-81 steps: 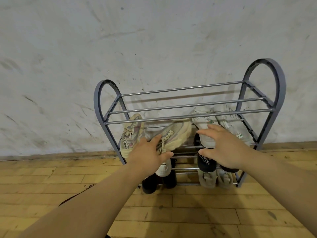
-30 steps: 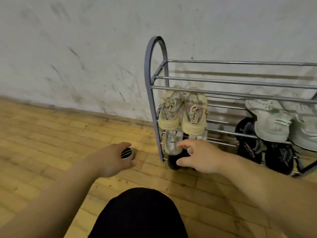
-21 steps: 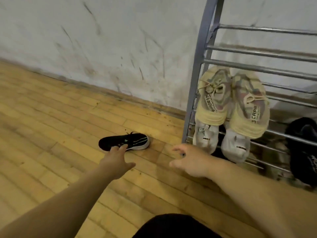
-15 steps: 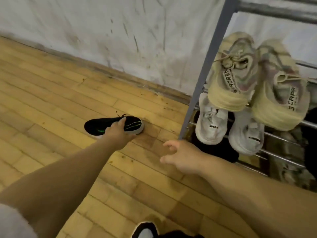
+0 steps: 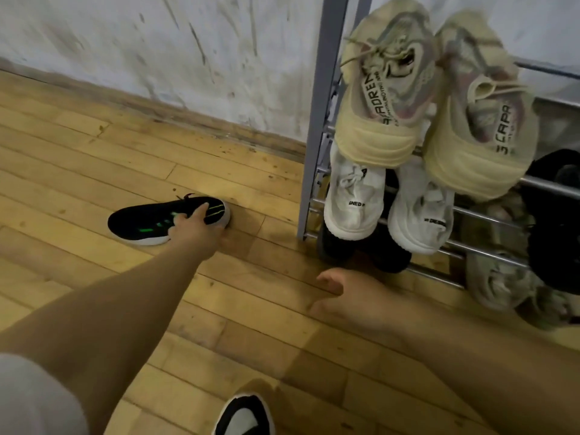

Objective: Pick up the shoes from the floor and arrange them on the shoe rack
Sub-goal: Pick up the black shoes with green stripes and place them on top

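Observation:
A black shoe [image 5: 135, 219] with green stripes and a white sole lies on the wooden floor left of the grey metal shoe rack [image 5: 317, 120]. My left hand [image 5: 196, 229] rests on its heel end, fingers curled over the top. My right hand [image 5: 342, 296] hovers low in front of the rack's bottom shelf, fingers loosely spread, holding nothing. On the rack a pair of cream sneakers [image 5: 392, 98] sits on an upper shelf, with a pair of white sneakers [image 5: 354, 199] below it and black shoes [image 5: 389, 255] on the bottom shelf.
A scuffed white wall [image 5: 157, 51] with a wooden skirting runs behind the floor and rack. More dark shoes [image 5: 558, 221] fill the rack's right side. A black-and-white shoe tip [image 5: 243, 417] shows at the bottom edge. Bare floorboards [image 5: 62, 171] lie to the left.
The view swung left and down from the rack to the floor. My left hand reached out and settled on the black shoe. My right hand left the rack and dropped lower.

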`<state>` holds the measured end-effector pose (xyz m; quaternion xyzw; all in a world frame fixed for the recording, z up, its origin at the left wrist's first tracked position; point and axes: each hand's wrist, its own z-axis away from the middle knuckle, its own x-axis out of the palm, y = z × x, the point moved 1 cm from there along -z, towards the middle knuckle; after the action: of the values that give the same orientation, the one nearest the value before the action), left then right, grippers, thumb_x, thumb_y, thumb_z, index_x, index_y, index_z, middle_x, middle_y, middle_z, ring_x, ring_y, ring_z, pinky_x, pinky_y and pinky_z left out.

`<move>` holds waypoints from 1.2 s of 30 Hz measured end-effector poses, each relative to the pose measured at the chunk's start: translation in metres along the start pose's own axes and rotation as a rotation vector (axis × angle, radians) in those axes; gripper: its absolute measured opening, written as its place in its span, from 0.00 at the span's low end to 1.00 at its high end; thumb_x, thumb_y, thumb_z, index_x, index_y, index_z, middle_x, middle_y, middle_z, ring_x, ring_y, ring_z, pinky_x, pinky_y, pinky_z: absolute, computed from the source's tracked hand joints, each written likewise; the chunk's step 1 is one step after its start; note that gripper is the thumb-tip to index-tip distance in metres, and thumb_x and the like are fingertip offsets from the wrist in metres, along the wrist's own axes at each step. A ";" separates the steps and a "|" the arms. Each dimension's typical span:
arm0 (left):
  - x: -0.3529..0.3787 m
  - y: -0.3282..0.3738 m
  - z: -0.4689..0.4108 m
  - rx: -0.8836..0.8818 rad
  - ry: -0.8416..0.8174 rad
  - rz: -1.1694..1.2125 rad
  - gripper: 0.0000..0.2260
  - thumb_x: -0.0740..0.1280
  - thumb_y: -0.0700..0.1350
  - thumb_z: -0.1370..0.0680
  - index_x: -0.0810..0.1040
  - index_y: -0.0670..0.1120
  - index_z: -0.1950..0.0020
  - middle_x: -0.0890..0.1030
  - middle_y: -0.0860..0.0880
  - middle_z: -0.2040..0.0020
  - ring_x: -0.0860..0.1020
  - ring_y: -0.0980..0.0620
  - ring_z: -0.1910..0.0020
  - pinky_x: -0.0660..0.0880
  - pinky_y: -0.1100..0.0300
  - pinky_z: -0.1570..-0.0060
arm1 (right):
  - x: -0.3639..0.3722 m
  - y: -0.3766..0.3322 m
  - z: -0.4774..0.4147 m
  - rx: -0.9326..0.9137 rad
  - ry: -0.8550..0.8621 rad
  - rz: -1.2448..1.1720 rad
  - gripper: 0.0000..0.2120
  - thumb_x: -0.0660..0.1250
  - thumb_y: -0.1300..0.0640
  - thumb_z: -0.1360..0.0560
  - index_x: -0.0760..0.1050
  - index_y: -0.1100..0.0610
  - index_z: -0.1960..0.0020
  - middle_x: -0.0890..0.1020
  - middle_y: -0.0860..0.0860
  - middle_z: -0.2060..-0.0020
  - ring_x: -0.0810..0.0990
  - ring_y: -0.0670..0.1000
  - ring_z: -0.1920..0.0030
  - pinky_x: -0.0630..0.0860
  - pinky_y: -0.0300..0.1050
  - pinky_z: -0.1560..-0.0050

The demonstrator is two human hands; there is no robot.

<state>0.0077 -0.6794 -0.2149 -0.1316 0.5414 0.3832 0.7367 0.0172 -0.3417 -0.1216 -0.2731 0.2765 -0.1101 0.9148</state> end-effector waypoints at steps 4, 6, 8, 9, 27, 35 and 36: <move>0.003 -0.007 -0.017 0.074 -0.177 -0.161 0.27 0.64 0.60 0.20 0.67 0.58 0.21 0.66 0.44 0.22 0.64 0.35 0.26 0.64 0.37 0.28 | -0.002 0.012 0.003 -0.002 0.016 -0.030 0.34 0.74 0.40 0.27 0.66 0.41 0.24 0.72 0.46 0.27 0.74 0.46 0.34 0.73 0.37 0.49; -0.001 -0.007 -0.002 0.150 -0.151 -0.136 0.26 0.64 0.58 0.19 0.67 0.56 0.21 0.67 0.45 0.22 0.65 0.37 0.25 0.65 0.38 0.28 | -0.004 0.015 0.005 -0.011 0.025 -0.031 0.34 0.74 0.41 0.26 0.67 0.42 0.24 0.73 0.46 0.27 0.74 0.45 0.34 0.73 0.39 0.44; -0.001 0.002 0.038 0.267 -0.161 -0.096 0.27 0.66 0.55 0.18 0.65 0.53 0.19 0.70 0.47 0.25 0.70 0.42 0.30 0.71 0.45 0.32 | -0.007 0.019 0.010 -0.027 0.024 -0.027 0.33 0.73 0.43 0.25 0.67 0.44 0.24 0.73 0.45 0.29 0.74 0.44 0.37 0.72 0.37 0.45; 0.003 0.007 0.060 0.353 -0.163 -0.081 0.28 0.67 0.54 0.18 0.65 0.52 0.19 0.72 0.49 0.27 0.72 0.44 0.31 0.73 0.48 0.35 | -0.008 0.023 0.014 -0.026 0.009 -0.006 0.32 0.73 0.43 0.25 0.67 0.44 0.23 0.73 0.45 0.29 0.75 0.44 0.38 0.72 0.37 0.46; -0.002 0.017 0.011 -0.007 -0.043 0.107 0.20 0.73 0.49 0.21 0.79 0.41 0.32 0.82 0.39 0.42 0.81 0.38 0.46 0.80 0.43 0.43 | -0.018 0.099 0.050 0.070 -0.014 0.109 0.33 0.69 0.41 0.23 0.63 0.44 0.21 0.70 0.49 0.25 0.73 0.49 0.31 0.71 0.39 0.42; -0.002 0.057 0.117 0.385 -0.392 -0.142 0.03 0.74 0.48 0.23 0.82 0.57 0.54 0.83 0.52 0.54 0.80 0.53 0.56 0.75 0.58 0.59 | -0.039 0.096 0.073 0.047 -0.069 0.253 0.32 0.69 0.40 0.23 0.63 0.44 0.22 0.71 0.47 0.26 0.74 0.50 0.32 0.73 0.41 0.40; -0.001 0.068 0.138 0.469 -0.481 -0.203 0.04 0.74 0.49 0.23 0.81 0.58 0.53 0.82 0.54 0.54 0.80 0.55 0.55 0.77 0.58 0.58 | -0.046 0.101 0.085 0.057 -0.078 0.298 0.33 0.69 0.41 0.22 0.63 0.44 0.21 0.71 0.47 0.26 0.74 0.49 0.32 0.73 0.42 0.40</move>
<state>0.0556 -0.5498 -0.1459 0.0822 0.4098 0.1932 0.8877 0.0323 -0.2043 -0.0983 -0.2069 0.2751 0.0296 0.9384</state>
